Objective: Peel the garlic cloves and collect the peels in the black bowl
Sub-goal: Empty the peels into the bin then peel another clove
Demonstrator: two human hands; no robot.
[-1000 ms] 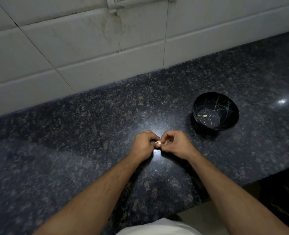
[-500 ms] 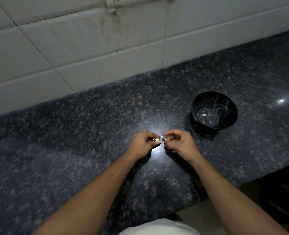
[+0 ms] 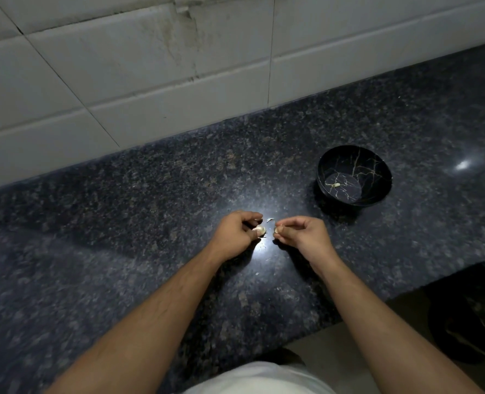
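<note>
A garlic clove (image 3: 259, 230) is pinched in the curled fingers of the left hand (image 3: 237, 234), above the dark speckled worktop (image 3: 122, 223) near its middle; only the pale tip of the clove is shown, the rest being hidden by the fingers. The right hand (image 3: 302, 234) is held just to the right, apart from the left, with thumb and forefinger pressed together on a small pale piece (image 3: 278, 230); whether that piece is peel or clove cannot be told. A thin curled sliver (image 3: 270, 220) is seen between the two hands, at the fingertips of the right hand; whether it is gripped cannot be made out. The black bowl (image 3: 354, 177), veined with gold lines, is set on the worktop to the right and farther off, well apart from the hands; one pale scrap (image 3: 337, 184) lies on its bottom. Tiny pale flecks (image 3: 257, 274) are scattered on the worktop nearer than the hands; a bright glare on the stone beneath the hands blurs the detail there. A tiled wall (image 3: 150, 81) stands behind the worktop; a dark object (image 3: 468, 322) at the near right is cut off and cannot be identified.
</note>
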